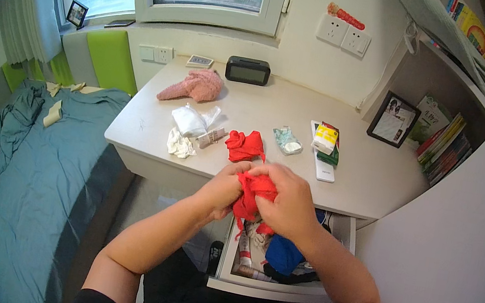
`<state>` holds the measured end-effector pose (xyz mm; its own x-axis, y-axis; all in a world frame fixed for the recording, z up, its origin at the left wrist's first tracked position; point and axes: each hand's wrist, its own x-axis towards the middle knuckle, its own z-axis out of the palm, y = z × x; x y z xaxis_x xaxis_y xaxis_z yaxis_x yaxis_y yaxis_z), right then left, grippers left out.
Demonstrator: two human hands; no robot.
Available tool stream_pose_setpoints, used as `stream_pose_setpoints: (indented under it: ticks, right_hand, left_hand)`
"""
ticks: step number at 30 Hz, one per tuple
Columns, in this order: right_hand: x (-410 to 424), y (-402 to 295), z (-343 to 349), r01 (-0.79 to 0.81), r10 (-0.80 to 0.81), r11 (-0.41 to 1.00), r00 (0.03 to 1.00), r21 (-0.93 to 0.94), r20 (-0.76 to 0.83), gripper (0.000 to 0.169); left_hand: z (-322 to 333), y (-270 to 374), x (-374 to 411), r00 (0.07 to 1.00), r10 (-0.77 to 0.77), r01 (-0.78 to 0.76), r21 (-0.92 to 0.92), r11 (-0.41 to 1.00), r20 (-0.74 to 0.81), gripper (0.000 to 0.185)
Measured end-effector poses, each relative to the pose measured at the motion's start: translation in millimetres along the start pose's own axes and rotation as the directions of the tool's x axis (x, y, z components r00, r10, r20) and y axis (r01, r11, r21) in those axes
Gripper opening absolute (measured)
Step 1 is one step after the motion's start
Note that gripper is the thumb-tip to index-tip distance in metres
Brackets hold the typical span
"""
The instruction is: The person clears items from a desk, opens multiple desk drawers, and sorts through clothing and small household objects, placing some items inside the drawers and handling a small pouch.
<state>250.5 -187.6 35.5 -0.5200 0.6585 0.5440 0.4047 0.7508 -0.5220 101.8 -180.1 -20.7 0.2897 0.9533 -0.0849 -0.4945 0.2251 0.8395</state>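
Between my two hands, over the open drawer (226,279), is a bunched piece of red cloth (254,197). My left hand (224,189) grips its left side, and my right hand (287,202) pinches it from the right. Loose ends of the cloth hang down toward the drawer. Just beyond my hands, a second red cloth bundle (245,146) lies on the white desk (273,108). Inside the drawer I see a blue cloth item (284,255), a tube (245,249) and dark items, partly hidden by my right forearm.
On the desk's left lie a pink fuzzy cloth (195,86), a white plastic bag (188,120), crumpled white cloth (180,143) and a small box (211,137). A teal packet (287,140) and a yellow-white tissue pack (325,139) are rightward. A digital clock (247,71) stands behind. A bed (46,176) is left.
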Motion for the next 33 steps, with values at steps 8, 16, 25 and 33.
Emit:
stream_pose_setpoints:
  ticks: [8,16,25,33]
  right_hand:
    - [-38.4,25.8,21.7,-0.112,0.146,0.928,0.987,0.355,-0.071,0.027]
    - [-33.6,19.8,25.4,-0.366,0.63,0.28,0.768,0.888,0.118,0.033]
    - [-29.7,18.8,24.4,-0.401,0.578,0.319,0.801,0.859,0.159,0.035]
    - [-21.7,39.2,-8.6,-0.221,0.661,0.27,0.75,0.937,-0.014,0.019]
  left_hand:
    - [-6.1,-6.6,2.3,0.991,-0.052,0.101,-0.458,0.883,0.12,0.028]
    - [14.8,-9.9,-0.4,0.981,0.187,-0.151,-0.426,0.892,0.044,0.032]
    - [9.6,-12.6,5.6,0.953,0.022,0.09,-0.352,0.932,0.302,0.034]
    - [11.2,-11.4,-2.8,0.992,0.008,0.019,-0.213,0.977,0.13,0.047]
